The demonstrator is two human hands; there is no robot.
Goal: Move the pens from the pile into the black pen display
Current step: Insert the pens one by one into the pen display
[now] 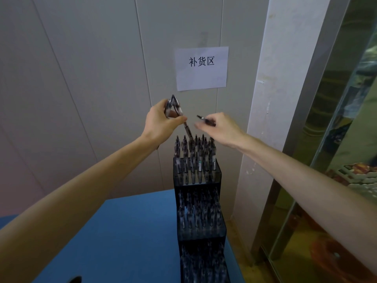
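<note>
Black tiered pen display (pixel 196 170) stands just below both hands: left hand (pixel 161 121) grips several pens (pixel 173 107), right hand (pixel 221 128) pinches one pen (pixel 205 120).

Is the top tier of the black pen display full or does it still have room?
Cannot tell for sure. The tiered black plastic pen display has its top tier crowded with upright patterned pens; any free slots are hidden.
</note>
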